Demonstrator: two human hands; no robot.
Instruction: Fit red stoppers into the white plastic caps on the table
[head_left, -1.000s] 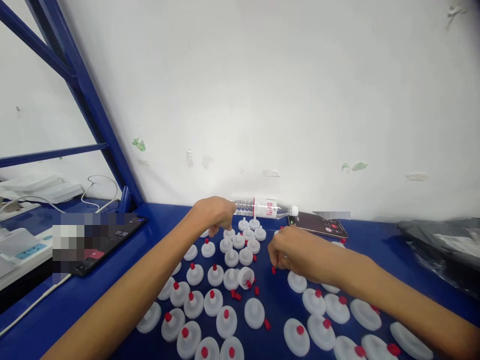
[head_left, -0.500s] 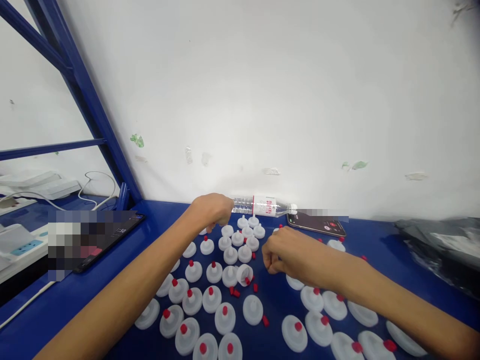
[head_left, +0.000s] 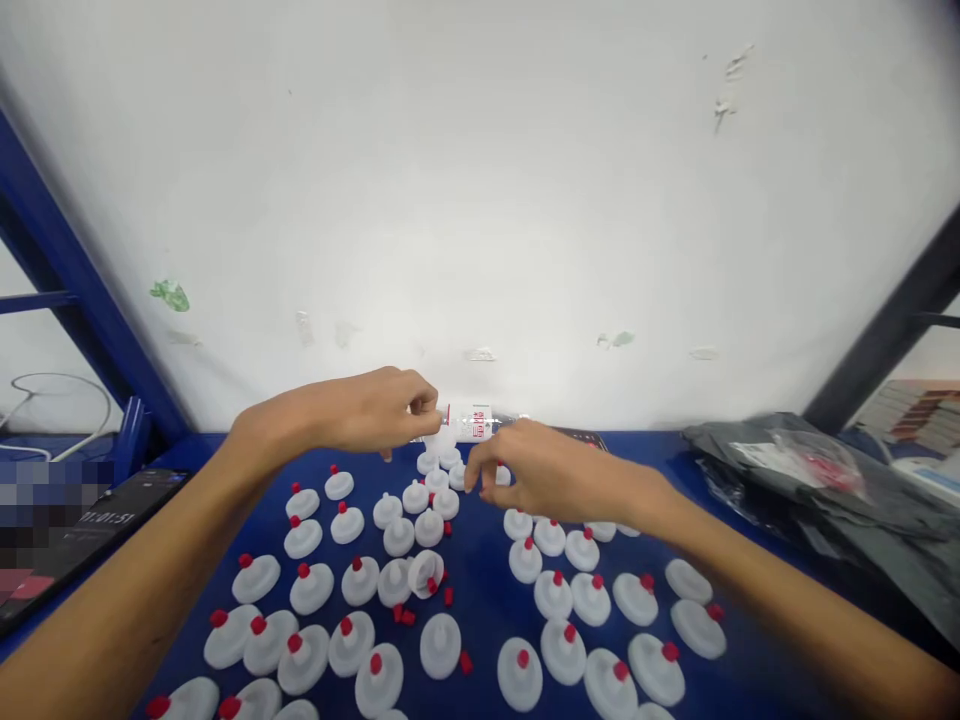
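Note:
My left hand is at the back of the blue table, fingers pinched on a white nozzle cap, which is slightly blurred. To its right, my right hand hovers with thumb and forefinger curled close together; what lies between their tips is too small to make out. Below and between the hands is a cluster of white nozzle caps without red tips. One upturned cap shows its hollow side. Loose red tips lie near it. Several caps with red tips stand on both sides.
A clear plastic bottle lies against the wall behind my hands. A phone is at the left. Dark plastic bags lie at the right. Blue frame posts rise at the left side.
The view has turned to the right. My left hand now has a white nozzle cap in its fingers. My right hand has moved up and closer to my left.

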